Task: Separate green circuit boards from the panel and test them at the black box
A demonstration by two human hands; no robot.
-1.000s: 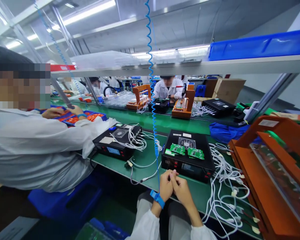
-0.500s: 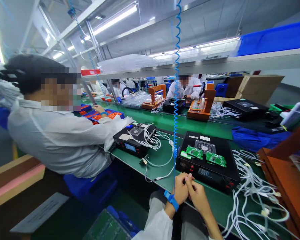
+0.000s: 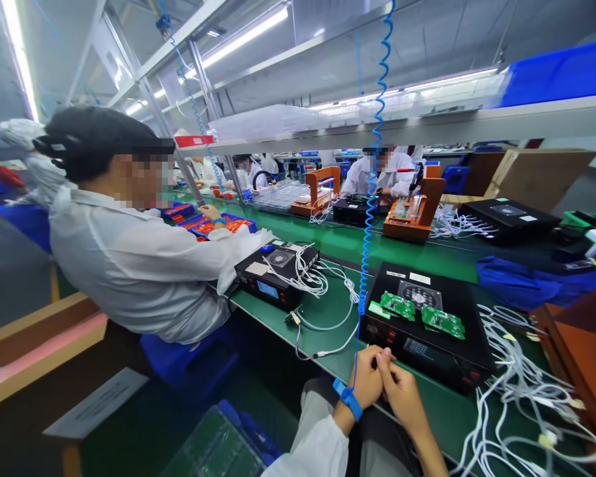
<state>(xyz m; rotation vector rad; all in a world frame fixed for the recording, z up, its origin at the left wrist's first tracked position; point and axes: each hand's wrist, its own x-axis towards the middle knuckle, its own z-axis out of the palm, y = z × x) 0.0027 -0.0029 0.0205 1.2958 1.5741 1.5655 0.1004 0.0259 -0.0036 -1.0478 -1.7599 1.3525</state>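
My left hand (image 3: 367, 379), with a blue wrist strap (image 3: 347, 399) round its wrist, is closed at the front edge of the green table. My right hand (image 3: 401, 391) meets it there, its fingers bent and pressed against the left hand's fingertips. Whatever lies between the fingers, if anything, is hidden. Just beyond them stands a black box (image 3: 377, 329) with a fan grille, a small display and red buttons. On its top lie green circuit boards: one on the left (image 3: 398, 305) and one on the right (image 3: 443, 321).
White cables (image 3: 506, 384) tangle right of the box, near an orange-brown fixture (image 3: 573, 358). A blue coiled cord (image 3: 365, 252) hangs down to my wrist strap. Leftward are another black box (image 3: 278, 260) with cables and a seated co-worker (image 3: 129, 258). A metal shelf (image 3: 427, 130) crosses overhead.
The whole view has shifted, so the surroundings appear slightly farther right. My hands stay together at the table edge, and the boards remain on the black box.
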